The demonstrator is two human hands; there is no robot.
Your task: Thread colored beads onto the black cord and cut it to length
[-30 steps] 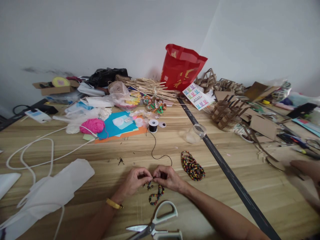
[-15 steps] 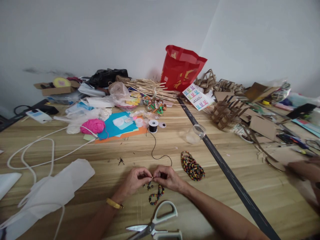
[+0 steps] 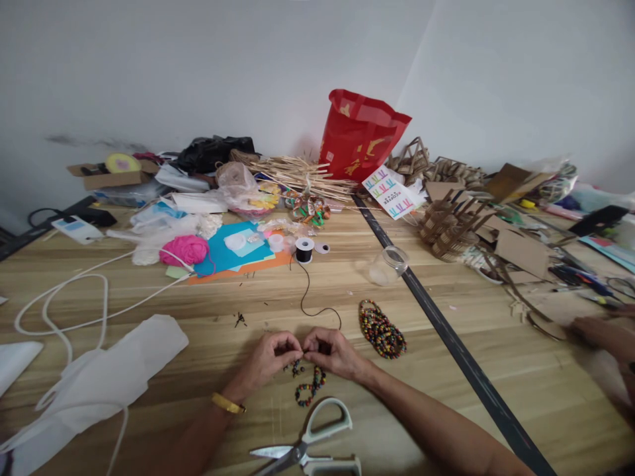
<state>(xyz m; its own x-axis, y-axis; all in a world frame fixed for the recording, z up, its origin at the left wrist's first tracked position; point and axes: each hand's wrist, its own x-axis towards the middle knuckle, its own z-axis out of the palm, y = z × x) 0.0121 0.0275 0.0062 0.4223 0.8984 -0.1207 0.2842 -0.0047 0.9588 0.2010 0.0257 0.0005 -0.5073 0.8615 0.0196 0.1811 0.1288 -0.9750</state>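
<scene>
My left hand (image 3: pixel 275 356) and my right hand (image 3: pixel 333 352) meet fingertip to fingertip low in the middle of the view. Both are closed in a pinch on the thin dark cord of a bead string; the exact grip is too small to make out. Below the fingers the string of multicoloured beads (image 3: pixel 311 390) curls on the table. From a spool of black cord (image 3: pixel 304 250) a line snakes down to behind my right hand. To the right lies a coiled pile of bead strings (image 3: pixel 381 329). Scissors (image 3: pixel 301 449) rest with blades apart just in front of me.
Short black cord scraps (image 3: pixel 240 320) lie left of my hands. A clear jar (image 3: pixel 389 265) stands behind the bead pile. Pink yarn (image 3: pixel 184 250), blue paper (image 3: pixel 218 259), a red bag (image 3: pixel 360 139) and woven baskets (image 3: pixel 449 228) crowd the back. Another person's hand (image 3: pixel 598 330) is at right.
My hands stay almost in place, with only a slight shift of the fingers at the cord. The other person's hand at the right has moved slightly.
</scene>
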